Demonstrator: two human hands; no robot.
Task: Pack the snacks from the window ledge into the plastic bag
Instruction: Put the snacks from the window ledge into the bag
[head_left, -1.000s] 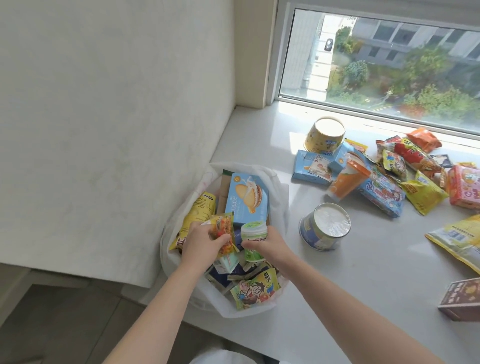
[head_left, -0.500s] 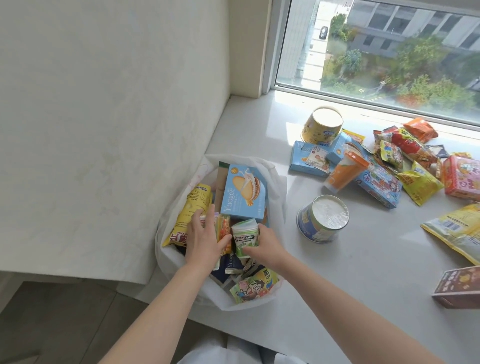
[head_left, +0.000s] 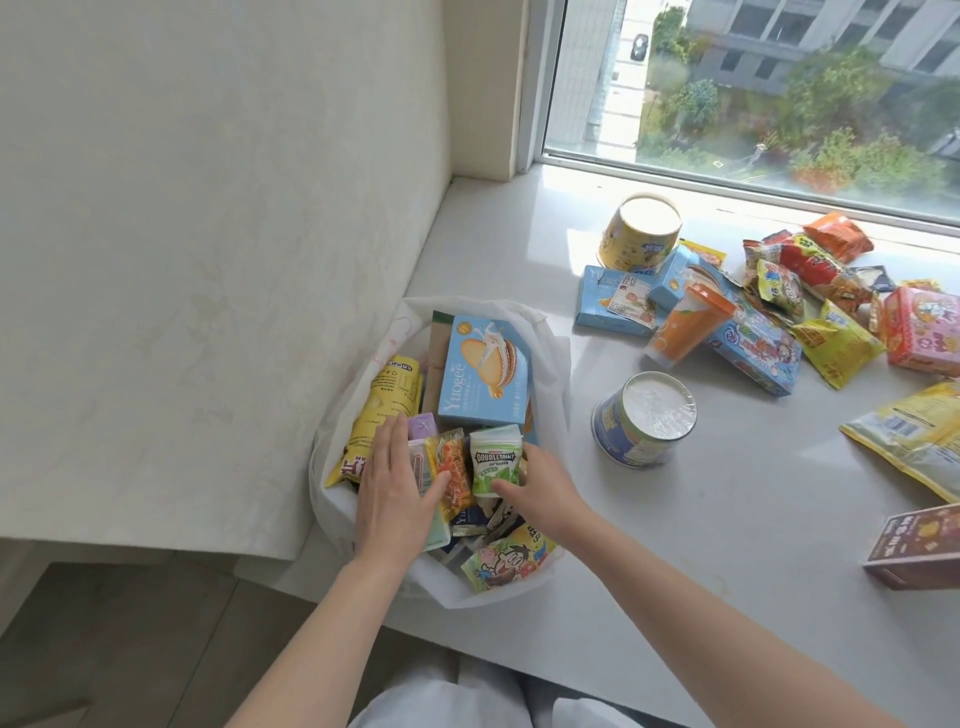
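1. My plastic bag (head_left: 550, 358) stands open at the window ledge's (head_left: 623, 545) near-left corner, about 8 o'clock from the loose pile. It looks well filled: a blue biscuit box (head_left: 485, 379) upright at the back, a yellow pouch (head_left: 387, 405) along its 9 o'clock side, a cartoon packet (head_left: 506, 564) at the near rim.
2. My left hand (head_left: 392, 493) lies flat, fingers straight, pressing on the packets inside; the thumb touches an orange sachet (head_left: 454, 467).
3. My right hand (head_left: 535, 486) pinches the lower edge of the Doublemint pouch (head_left: 496, 460), which sits upright in the bag's middle. I judge it is being tucked in, not yet let go.
4. Left on the ledge: a blue tub (head_left: 644, 421) just beside the bag at 3 o'clock; a yellow tub (head_left: 641, 236) at 1 o'clock; an orange cup (head_left: 685, 325) lying among blue boxes; a heap of packets (head_left: 810, 280) toward 2 o'clock; a pink box (head_left: 922, 330); a big yellow bag (head_left: 914, 436); a brown box (head_left: 919, 545) at the far right.
5. Estimate: roughly halfway. Room in the bag looks tight for the tubs.
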